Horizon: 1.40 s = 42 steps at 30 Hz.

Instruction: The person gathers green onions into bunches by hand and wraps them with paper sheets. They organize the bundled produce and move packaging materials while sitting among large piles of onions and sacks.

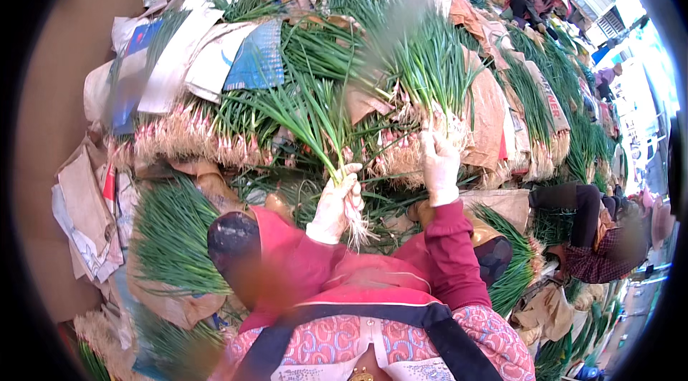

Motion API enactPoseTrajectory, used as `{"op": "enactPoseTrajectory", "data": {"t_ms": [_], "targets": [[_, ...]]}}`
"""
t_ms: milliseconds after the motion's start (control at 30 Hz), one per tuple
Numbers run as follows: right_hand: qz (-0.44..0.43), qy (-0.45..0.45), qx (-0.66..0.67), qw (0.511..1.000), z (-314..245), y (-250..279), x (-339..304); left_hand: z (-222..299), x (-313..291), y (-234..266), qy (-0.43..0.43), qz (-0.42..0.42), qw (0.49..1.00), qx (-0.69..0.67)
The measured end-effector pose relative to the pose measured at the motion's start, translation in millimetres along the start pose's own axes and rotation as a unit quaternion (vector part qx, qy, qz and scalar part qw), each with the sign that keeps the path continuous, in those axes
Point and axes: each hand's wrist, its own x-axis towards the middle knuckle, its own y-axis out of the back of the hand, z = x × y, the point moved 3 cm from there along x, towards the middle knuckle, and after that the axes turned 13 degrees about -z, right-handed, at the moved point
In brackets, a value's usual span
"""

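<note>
A few scallions (315, 119) with white, stringy roots are in my gloved left hand (339, 198), whose fingers are wrapped round the stems just above the roots. Their green leaves point up and to the left. Farther out, my gloved right hand (438, 165) is at the root ends of a thicker bunch of scallions (437, 66), with its fingers closed on the pale stems. That bunch lies on the heap, leaves pointing away from me. Exactly how many stems the right fingers grip is hidden.
Rows of scallions (204, 137) lie ahead, partly covered by sacks (172, 59) and a blue sack piece (256, 59). More scallions (175, 234) lie beside my left knee, others (512, 266) by my right. A person (609, 252) in a checked shirt crouches at the right.
</note>
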Motion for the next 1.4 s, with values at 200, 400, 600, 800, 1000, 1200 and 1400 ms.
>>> {"op": "enactPoseTrajectory", "data": {"t_ms": [200, 400, 600, 800, 1000, 1200, 1400], "targets": [[-0.134, 0.108, -0.18, 0.969, -7.9, -45.8, -73.2, -9.5, 5.6, 7.2, 0.03, 0.018, 0.991, 0.126], [-0.233, 0.138, -0.202, 0.941, 2.2, -54.5, -93.4, -12.2, 2.0, 4.3, 0.062, 0.017, 0.98, 0.189], [-0.306, -0.079, 0.214, 0.924, 18.7, -83.8, -37.6, -20.5, 3.5, 16.2, 0.053, 0.032, 0.976, 0.208], [-0.191, -0.127, 0.286, 0.931, 17.3, -109.5, -38.4, -9.0, -3.7, 13.0, -0.007, 0.074, 0.982, 0.175], [-0.387, -0.094, -0.262, 0.879, 37.5, -97.3, -12.8, 17.6, -12.1, 3.0, -0.063, 0.017, 0.987, 0.144], [-0.142, -0.038, -0.244, 0.959, -51.1, -43.1, 41.6, 16.3, -13.8, 21.1, -0.086, -0.01, 0.996, 0.02], [-0.093, -0.093, -0.495, 0.859, 5.9, -12.2, 125.7, 13.3, -2.1, 17.2, -0.037, -0.027, 0.997, -0.058]]}}
